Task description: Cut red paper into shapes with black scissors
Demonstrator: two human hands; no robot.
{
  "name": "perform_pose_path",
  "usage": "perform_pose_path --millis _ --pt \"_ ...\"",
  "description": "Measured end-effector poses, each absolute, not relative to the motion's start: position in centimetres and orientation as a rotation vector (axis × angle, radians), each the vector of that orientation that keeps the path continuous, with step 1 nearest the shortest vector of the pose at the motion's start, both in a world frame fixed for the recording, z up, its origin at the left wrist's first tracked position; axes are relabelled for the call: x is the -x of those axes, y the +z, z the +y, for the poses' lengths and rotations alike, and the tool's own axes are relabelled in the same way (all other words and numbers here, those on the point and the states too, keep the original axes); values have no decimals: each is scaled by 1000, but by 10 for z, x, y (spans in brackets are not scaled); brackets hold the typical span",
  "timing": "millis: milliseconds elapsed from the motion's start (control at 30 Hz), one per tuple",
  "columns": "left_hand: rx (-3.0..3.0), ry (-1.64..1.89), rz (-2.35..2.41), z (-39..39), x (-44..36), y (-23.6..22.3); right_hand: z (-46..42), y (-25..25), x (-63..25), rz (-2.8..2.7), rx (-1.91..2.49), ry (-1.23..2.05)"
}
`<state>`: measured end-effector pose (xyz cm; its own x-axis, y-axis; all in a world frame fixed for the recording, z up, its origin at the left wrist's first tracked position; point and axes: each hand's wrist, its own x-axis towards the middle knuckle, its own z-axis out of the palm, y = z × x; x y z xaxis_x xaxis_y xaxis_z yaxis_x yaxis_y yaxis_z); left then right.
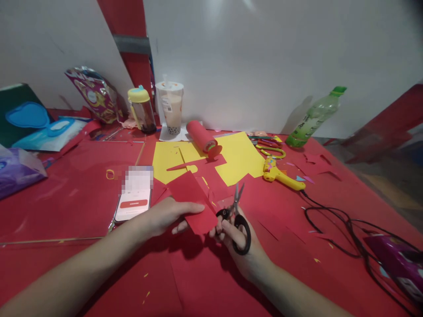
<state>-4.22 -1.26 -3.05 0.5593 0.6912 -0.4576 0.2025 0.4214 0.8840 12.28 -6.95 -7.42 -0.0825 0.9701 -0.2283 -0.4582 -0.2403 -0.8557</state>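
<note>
A person's left hand point(170, 212) pinches a folded-looking sheet of red paper point(193, 198), thumb above and fingers below, over a red-covered worktop point(132, 273). The right hand point(237, 232) grips black-handled scissors point(241, 235), metal blades parted and aimed away, its fingertips at the sheet's near right corner.

Lettering on the leaning green bottle point(313, 119) is too small to read, as are the labels on the lidded drink cup point(172, 108) and purple snack bag point(97, 94). A phone point(134, 204), its screen partly pixelated, shows 1 red button just beyond the left forearm.

Behind the hands, a smooth red tube point(200, 136) lies tilted among flat yellow sheets point(238, 160). Right of them sits a yellow glue gun point(282, 176), its looping black cord point(345, 220) running toward the worktop's slanting right edge. Small yellow scraps point(147, 294) dot the near surface, left of the right forearm.
</note>
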Motion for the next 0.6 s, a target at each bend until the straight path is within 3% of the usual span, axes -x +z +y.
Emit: perform_pose_path --millis 233,600 --pt "-1287 73 929 -21 37 -22 -71 -75 -124 -868 1027 1558" --pt "-1349 69 973 -24 34 -25 -73 -73 -125 -1017 1070 1604"
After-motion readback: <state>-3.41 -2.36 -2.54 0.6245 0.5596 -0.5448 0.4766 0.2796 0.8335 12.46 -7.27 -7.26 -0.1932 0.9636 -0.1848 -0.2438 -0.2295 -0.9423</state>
